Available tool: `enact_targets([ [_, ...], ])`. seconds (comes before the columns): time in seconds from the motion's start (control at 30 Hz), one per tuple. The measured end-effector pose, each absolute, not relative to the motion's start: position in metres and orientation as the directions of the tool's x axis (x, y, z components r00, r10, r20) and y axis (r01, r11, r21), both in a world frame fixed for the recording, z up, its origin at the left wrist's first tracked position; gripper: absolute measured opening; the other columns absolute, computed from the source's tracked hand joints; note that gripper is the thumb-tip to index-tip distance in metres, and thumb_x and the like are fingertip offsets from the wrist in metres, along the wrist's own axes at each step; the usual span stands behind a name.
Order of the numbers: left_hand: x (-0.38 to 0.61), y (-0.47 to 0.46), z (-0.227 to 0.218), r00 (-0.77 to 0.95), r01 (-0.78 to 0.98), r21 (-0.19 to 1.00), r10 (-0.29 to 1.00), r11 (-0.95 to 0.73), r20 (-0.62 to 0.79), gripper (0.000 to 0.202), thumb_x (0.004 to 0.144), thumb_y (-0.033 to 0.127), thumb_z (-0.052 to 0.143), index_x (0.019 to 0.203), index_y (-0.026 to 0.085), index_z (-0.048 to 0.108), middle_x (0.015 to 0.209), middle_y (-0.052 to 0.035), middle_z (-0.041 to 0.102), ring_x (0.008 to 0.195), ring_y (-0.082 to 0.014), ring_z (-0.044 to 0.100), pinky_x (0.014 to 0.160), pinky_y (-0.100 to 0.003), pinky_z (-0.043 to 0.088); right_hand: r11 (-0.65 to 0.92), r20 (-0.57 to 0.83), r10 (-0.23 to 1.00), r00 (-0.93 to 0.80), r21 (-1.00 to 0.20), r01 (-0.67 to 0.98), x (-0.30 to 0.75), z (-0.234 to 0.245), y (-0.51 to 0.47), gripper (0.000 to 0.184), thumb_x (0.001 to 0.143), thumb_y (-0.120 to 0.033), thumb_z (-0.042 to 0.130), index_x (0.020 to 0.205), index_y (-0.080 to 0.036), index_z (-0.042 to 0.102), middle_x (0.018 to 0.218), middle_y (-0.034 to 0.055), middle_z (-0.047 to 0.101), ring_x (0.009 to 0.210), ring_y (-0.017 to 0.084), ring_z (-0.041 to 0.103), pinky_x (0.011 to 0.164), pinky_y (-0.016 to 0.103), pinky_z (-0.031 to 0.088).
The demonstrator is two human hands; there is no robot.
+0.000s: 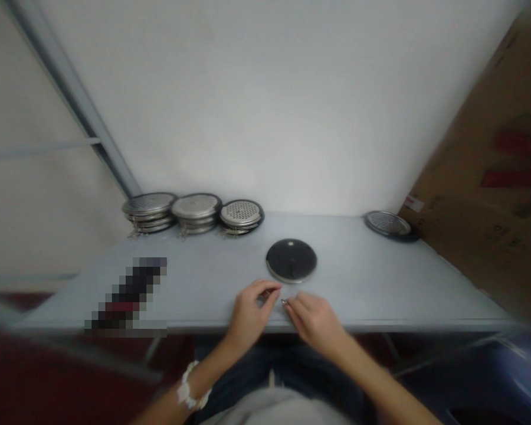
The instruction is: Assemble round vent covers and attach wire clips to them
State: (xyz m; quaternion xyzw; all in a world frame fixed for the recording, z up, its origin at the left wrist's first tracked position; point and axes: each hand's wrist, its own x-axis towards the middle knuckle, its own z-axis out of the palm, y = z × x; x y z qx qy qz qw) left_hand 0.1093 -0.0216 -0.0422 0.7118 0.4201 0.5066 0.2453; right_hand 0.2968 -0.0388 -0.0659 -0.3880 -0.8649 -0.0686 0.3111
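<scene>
Close to the table's front edge, my left hand (250, 307) has its thumb and forefinger brought together; whatever is in that pinch is too small to make out. My right hand (314, 316) is closed on a small shiny metal piece (284, 302), whose kind I cannot tell. The two hands are slightly apart. Just beyond them a round black disc (292, 260) with a metallic rim lies flat on the grey table (349, 277), touched by neither hand.
Three stacks of round metal discs with perforated tops stand at the back left: a left stack (149, 205), a middle stack (197, 208) and a right stack (242, 213). Another perforated disc (388, 223) lies back right, beside a cardboard box (482, 195). A pixelated dark object (130, 295) lies left.
</scene>
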Motion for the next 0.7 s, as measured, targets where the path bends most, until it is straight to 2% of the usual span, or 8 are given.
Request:
enact_targets([
  [0.1,0.111,-0.024,-0.038,0.169,0.333,0.760,0.828,-0.558,0.534,0.011,0.091,0.022,0.064,0.094,0.018,0.074,0.086,-0.0049,0.073,0.076,-0.0171,0.068,0.070,-0.026,0.055,0.697,0.601,0.616,-0.509,-0.114,0.708,0.298,-0.069,-0.038,0.034,0.107,-0.022,0.039,0.083,-0.018,0.063,0.070,0.0037,0.060,0.062,0.017,0.055,0.059,0.030,0.039],
  [0.27,0.112,-0.027,-0.038,0.280,0.296,0.781,0.832,-0.549,0.479,0.008,0.087,0.021,0.070,0.081,0.018,0.074,0.074,-0.0023,0.069,0.066,-0.0148,0.063,0.064,-0.024,0.052,0.711,0.604,0.622,-0.499,-0.168,0.683,0.298,-0.069,-0.038,0.032,0.106,-0.019,0.041,0.085,-0.017,0.065,0.070,0.0048,0.060,0.063,0.018,0.056,0.060,0.029,0.043],
  [0.33,0.111,-0.026,-0.036,0.282,0.272,0.822,0.858,-0.501,0.429,0.008,0.087,0.021,0.069,0.082,0.018,0.075,0.076,-0.0029,0.071,0.069,-0.0156,0.065,0.067,-0.024,0.053,0.708,0.606,0.651,-0.458,-0.266,0.654,0.298,-0.065,-0.041,0.026,0.104,-0.020,0.044,0.094,-0.016,0.067,0.076,0.0063,0.063,0.068,0.018,0.059,0.063,0.029,0.048],
  [0.4,0.111,-0.025,-0.031,0.286,0.226,0.868,0.882,-0.442,0.375,0.009,0.086,0.022,0.069,0.085,0.017,0.076,0.081,-0.0040,0.073,0.075,-0.0168,0.069,0.072,-0.025,0.055,0.699,0.608,0.691,-0.392,-0.425,0.575,0.300,-0.058,-0.043,0.022,0.101,-0.023,0.051,0.117,-0.017,0.065,0.097,0.0110,0.068,0.084,0.021,0.064,0.075,0.032,0.054],
  [0.47,0.111,-0.023,-0.024,0.294,0.168,0.904,0.895,-0.393,0.335,0.009,0.086,0.023,0.069,0.088,0.017,0.076,0.085,-0.0047,0.076,0.080,-0.0181,0.071,0.077,-0.026,0.056,0.672,0.597,0.737,-0.317,-0.594,0.442,0.301,-0.048,-0.042,0.041,0.097,-0.025,0.057,0.138,-0.020,0.055,0.123,0.0147,0.063,0.104,0.023,0.064,0.086,0.036,0.055],
  [0.5,0.112,-0.021,-0.020,0.298,0.136,0.919,0.900,-0.370,0.318,0.010,0.085,0.023,0.070,0.091,0.018,0.076,0.088,-0.0048,0.077,0.083,-0.0186,0.072,0.079,-0.027,0.057,0.648,0.584,0.761,-0.283,-0.668,0.365,0.302,-0.044,-0.041,0.046,0.096,-0.026,0.058,0.142,-0.022,0.052,0.130,0.0145,0.060,0.110,0.024,0.063,0.088,0.036,0.056],
  [0.57,0.116,-0.015,-0.012,0.311,0.079,0.943,0.906,-0.325,0.286,0.015,0.083,0.024,0.072,0.096,0.018,0.075,0.091,-0.0050,0.078,0.086,-0.0195,0.073,0.081,-0.028,0.057,0.578,0.536,0.814,-0.224,-0.785,0.222,0.304,-0.036,-0.036,0.040,0.097,-0.030,0.059,0.137,-0.025,0.058,0.130,0.0118,0.062,0.111,0.023,0.064,0.083,0.033,0.057],
  [0.7,0.127,0.001,0.000,0.389,0.066,0.950,0.885,-0.305,0.257,0.010,0.083,0.024,0.071,0.089,0.017,0.075,0.088,-0.0054,0.078,0.085,-0.0207,0.074,0.081,-0.029,0.058,0.390,0.371,0.914,-0.162,-0.914,0.107,0.311,-0.029,-0.018,0.024,0.094,-0.041,0.064,0.107,-0.023,0.073,0.104,0.0066,0.074,0.094,0.022,0.069,0.078,0.032,0.057],
])
